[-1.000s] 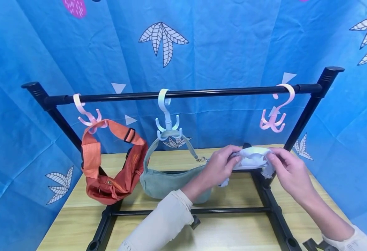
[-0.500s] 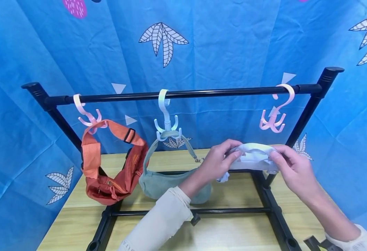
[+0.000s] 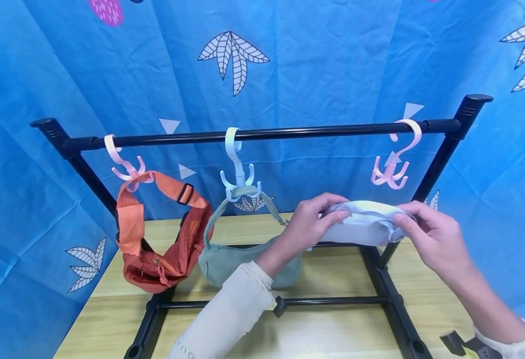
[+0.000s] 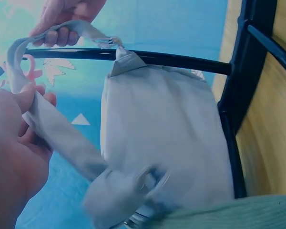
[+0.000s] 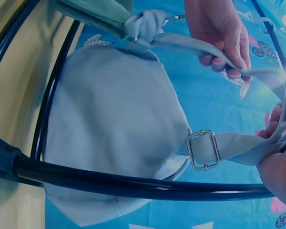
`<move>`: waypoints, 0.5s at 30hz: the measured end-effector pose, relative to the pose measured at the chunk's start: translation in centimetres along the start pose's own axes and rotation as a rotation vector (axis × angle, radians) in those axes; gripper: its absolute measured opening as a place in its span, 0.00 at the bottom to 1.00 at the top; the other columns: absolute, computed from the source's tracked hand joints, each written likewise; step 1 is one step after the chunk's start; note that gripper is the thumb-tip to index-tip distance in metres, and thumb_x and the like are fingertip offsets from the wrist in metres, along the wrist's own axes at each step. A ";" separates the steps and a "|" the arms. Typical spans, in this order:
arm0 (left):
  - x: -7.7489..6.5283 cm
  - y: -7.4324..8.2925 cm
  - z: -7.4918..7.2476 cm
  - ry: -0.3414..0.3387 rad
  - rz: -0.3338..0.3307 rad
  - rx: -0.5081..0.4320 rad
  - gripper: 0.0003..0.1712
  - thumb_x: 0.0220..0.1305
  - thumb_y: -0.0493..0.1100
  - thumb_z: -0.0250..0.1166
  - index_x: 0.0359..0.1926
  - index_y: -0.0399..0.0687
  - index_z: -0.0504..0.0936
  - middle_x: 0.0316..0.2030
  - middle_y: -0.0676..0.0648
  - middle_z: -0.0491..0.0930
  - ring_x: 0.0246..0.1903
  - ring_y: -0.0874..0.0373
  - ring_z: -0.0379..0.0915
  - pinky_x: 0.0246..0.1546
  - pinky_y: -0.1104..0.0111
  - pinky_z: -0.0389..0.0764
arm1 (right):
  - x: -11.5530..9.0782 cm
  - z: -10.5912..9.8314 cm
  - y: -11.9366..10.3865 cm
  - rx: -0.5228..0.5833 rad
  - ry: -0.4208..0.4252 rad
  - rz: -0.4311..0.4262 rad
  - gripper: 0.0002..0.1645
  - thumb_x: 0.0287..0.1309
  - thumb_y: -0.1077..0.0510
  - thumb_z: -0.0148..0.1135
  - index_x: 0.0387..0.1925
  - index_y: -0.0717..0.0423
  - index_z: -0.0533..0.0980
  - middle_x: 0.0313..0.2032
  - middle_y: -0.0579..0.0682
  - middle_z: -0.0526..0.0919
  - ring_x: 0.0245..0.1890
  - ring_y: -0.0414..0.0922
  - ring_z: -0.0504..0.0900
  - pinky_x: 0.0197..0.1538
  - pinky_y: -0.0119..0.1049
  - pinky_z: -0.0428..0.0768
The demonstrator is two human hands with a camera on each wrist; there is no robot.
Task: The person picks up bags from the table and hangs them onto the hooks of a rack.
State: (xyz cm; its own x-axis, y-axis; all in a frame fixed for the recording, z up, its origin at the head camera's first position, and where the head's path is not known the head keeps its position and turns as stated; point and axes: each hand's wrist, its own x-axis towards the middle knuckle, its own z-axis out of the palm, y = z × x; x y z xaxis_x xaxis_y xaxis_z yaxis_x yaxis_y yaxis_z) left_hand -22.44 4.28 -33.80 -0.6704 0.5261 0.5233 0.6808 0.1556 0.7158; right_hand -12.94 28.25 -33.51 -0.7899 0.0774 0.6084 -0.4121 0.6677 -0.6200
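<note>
Both hands hold the strap [image 3: 365,205] of a pale grey-blue shoulder bag [image 4: 162,129]. My left hand [image 3: 313,219] pinches it between thumb and fingers on one side, my right hand [image 3: 434,234] on the other, with the strap arched between them. The bag body hangs below, mostly foreshortened in the head view. A metal slide buckle [image 5: 203,150] shows on the strap in the right wrist view, and a knotted end [image 5: 145,26] lies on the opposite side. A pink four-pronged hook [image 3: 392,169] hangs above and behind the hands.
A black rack's top rail [image 3: 307,132] spans the view. On its left, a rust-orange bag [image 3: 163,264] hangs from a pink hook [image 3: 130,169]. A green bag [image 3: 231,267] hangs from a pale blue hook [image 3: 239,169], partly behind my left forearm. The wooden table [image 3: 325,329] lies below.
My right hand has shifted right and the hands are farther apart. The strap between them is spread wider, and more of the bag's pale side shows. The hanging bags stay almost still.
</note>
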 end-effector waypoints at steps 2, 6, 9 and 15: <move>0.2 0.2 -0.2 0.014 0.003 0.003 0.16 0.70 0.44 0.68 0.56 0.47 0.85 0.45 0.48 0.89 0.35 0.67 0.80 0.38 0.78 0.84 | 0.1 -0.2 0.0 -0.005 -0.004 0.005 0.09 0.69 0.58 0.67 0.48 0.57 0.84 0.38 0.31 0.84 0.33 0.29 0.78 0.35 0.16 0.79; 0.5 0.5 -0.5 0.029 0.007 0.005 0.14 0.70 0.43 0.68 0.55 0.47 0.86 0.47 0.48 0.90 0.38 0.67 0.82 0.40 0.77 0.85 | 0.2 -0.6 -0.2 0.001 0.001 -0.025 0.09 0.66 0.63 0.69 0.47 0.58 0.84 0.37 0.27 0.83 0.32 0.30 0.79 0.36 0.15 0.79; 0.6 0.6 -0.5 0.038 0.025 -0.001 0.14 0.70 0.43 0.68 0.54 0.46 0.86 0.47 0.47 0.90 0.39 0.66 0.82 0.39 0.77 0.84 | 0.4 -0.8 -0.5 0.004 0.021 -0.084 0.11 0.61 0.69 0.70 0.45 0.59 0.85 0.37 0.24 0.82 0.31 0.29 0.78 0.36 0.15 0.79; 0.9 1.0 -0.7 0.084 0.058 -0.022 0.13 0.70 0.42 0.68 0.53 0.45 0.87 0.48 0.47 0.90 0.41 0.65 0.82 0.38 0.75 0.84 | 0.5 -0.7 -1.2 -0.006 0.072 -0.175 0.14 0.55 0.75 0.71 0.43 0.62 0.85 0.38 0.19 0.81 0.31 0.26 0.77 0.37 0.14 0.78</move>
State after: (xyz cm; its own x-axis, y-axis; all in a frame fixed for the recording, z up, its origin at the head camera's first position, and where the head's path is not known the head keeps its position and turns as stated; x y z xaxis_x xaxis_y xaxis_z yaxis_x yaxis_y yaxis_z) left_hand -22.63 4.31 -32.27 -0.6532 0.4618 0.6000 0.7130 0.1085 0.6928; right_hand -12.54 28.00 -32.05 -0.6715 0.0127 0.7409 -0.5376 0.6797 -0.4990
